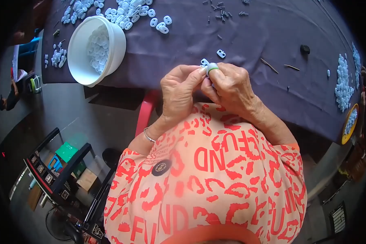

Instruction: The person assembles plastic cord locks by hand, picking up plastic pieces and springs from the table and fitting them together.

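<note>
In front of my chest, at the table's near edge, my left hand (179, 87) is closed in a pinch on a small pale-blue plastic piece with two holes (204, 62). My right hand (230, 83) meets it from the other side, its fingers curled and pressed against the same piece. A pale green band (212, 68) wraps a finger of the right hand. Fingertips cover most of the held piece. Just beyond the hands a loose two-hole plastic piece (221, 53) lies on the dark cloth.
A white tub (118, 53) of pale-blue pieces stands at left, near a heap of two-hole pieces (128, 12). Small dark parts (221, 15) are scattered at the back. Two thin sticks (269, 66), a black lump (305, 49), more pale pieces (342, 83) and a yellow dish (345, 137) are at right.
</note>
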### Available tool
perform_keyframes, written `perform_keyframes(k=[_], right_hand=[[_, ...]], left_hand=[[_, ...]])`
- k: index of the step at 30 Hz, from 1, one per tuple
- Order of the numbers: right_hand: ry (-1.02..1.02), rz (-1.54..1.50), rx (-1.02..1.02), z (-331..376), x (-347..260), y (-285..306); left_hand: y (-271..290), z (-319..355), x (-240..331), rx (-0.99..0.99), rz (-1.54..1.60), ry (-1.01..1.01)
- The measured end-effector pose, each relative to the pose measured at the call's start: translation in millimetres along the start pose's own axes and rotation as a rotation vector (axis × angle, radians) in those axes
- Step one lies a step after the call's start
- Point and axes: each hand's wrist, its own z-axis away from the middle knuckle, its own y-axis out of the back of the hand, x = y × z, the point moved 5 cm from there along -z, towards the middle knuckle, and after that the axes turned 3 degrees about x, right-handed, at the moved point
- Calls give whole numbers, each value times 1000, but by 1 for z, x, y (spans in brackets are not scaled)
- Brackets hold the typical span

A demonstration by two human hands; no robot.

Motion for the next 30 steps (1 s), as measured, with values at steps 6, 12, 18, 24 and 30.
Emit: perform_keyframes(k=[6, 12, 18, 24, 30], right_hand=[[-9, -11, -4, -6, 3, 6], [12, -29, -11, -7, 3, 5], [-10, -68, 0, -1, 2, -3], [-5, -96, 3, -8, 3, 16], [-103, 39, 149, -13, 38, 37]], left_hand=[[-4, -2, 2, 4, 7, -13], [-6, -4, 7, 1, -35, -53], [0, -2, 3, 17, -19, -53], [0, 8, 34, 52, -59, -177], [38, 22, 132, 428, -664, -956]])
